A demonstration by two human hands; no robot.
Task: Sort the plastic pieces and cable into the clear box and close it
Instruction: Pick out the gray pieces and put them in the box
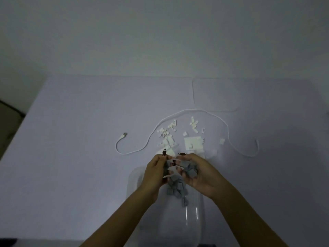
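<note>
Two bare forearms are reaching up from the bottom edge over the clear box (170, 220), which is sitting open on the pale table (71, 139) right in front of the person. Above its far end, the left hand (155, 172) and right hand (197, 173) are cupping together, fingers curled around a bunch of grey plastic pieces (190, 169). Some of those pieces are lying between the two palms, against the fingertips, while others are spilling below the hands into the box. Just beyond the knuckles, white plastic pieces (193, 144) are lying scattered on the table in loose clusters. Arching around them is the white cable (192, 110), one plug end lying to the left and the other end curling to the right. Farther back on the right, the clear lid (215, 94) is lying flat, well apart from the box.
</note>
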